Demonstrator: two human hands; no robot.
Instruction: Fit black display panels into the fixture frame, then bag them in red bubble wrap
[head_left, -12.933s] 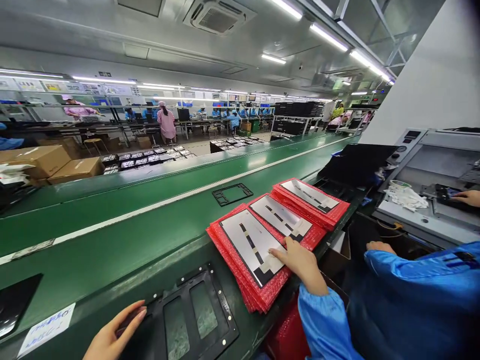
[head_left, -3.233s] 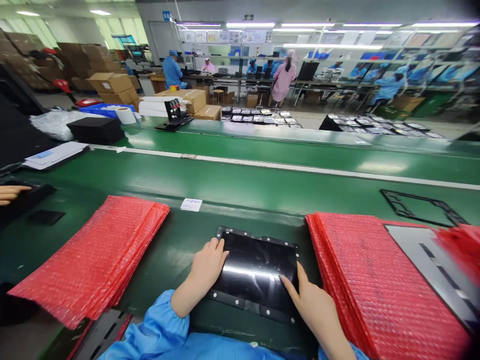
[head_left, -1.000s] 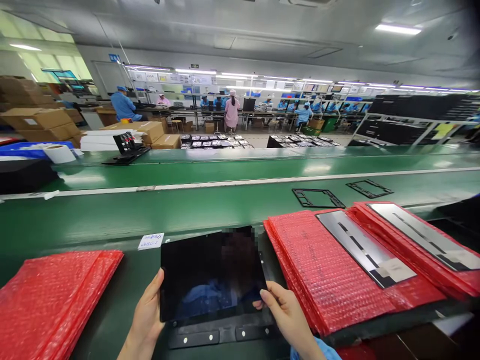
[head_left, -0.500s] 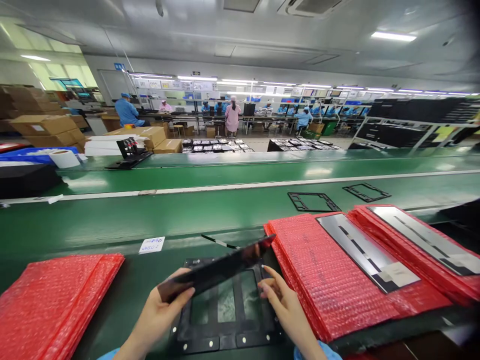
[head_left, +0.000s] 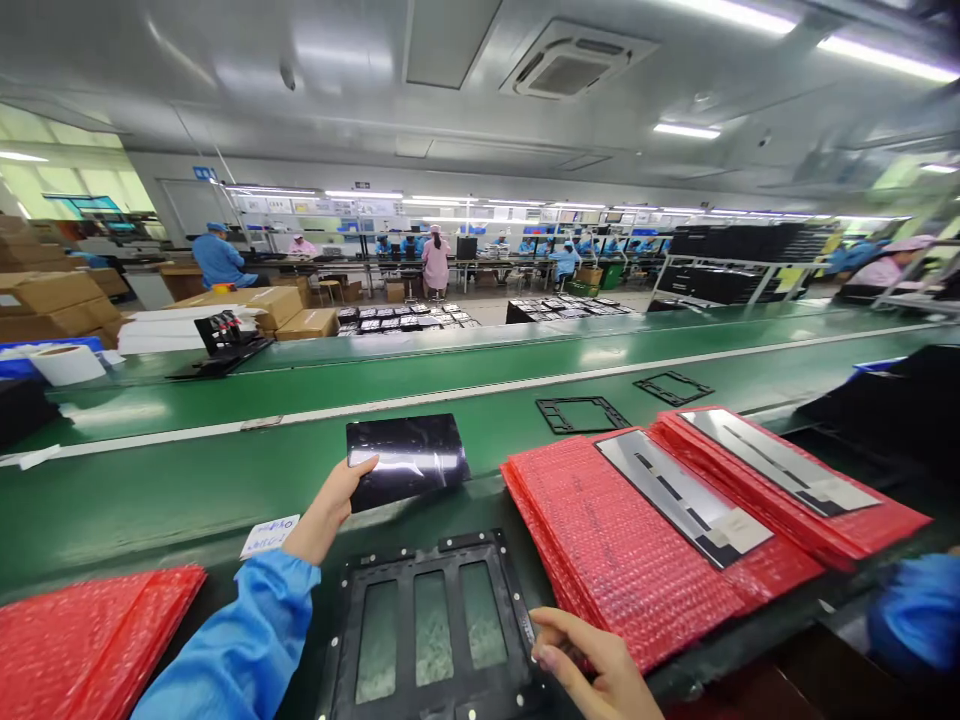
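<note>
Panel has moved off the jig since the previous frame: both my hands had it over the jig, and now only my left hand holds it, further out over the green conveyor belt (head_left: 150,480). My left grip is closed on the lower left edge of the dark glossy panel (head_left: 409,460), which lies nearly flat, its far side pointing up the belt. I cannot tell whether its underside touches the belt.

My right hand (head_left: 592,655) holds nothing. Its fingers are apart and loosely curved, just beside the right edge of the black jig (head_left: 400,630), and I cannot tell whether they touch it. The jig sits on the belt below the panel and well clear of it, with its three windows uncovered.

My left hand (head_left: 330,497) is just above a small paper label (head_left: 270,536). To the right of the jig lies a red bubble-wrap stack (head_left: 637,570), with a silver sheet (head_left: 682,495) on top. Two black open frames (head_left: 581,413) sit further up the belt. A co-worker's blue sleeve (head_left: 919,610) shows at the right edge.
</note>
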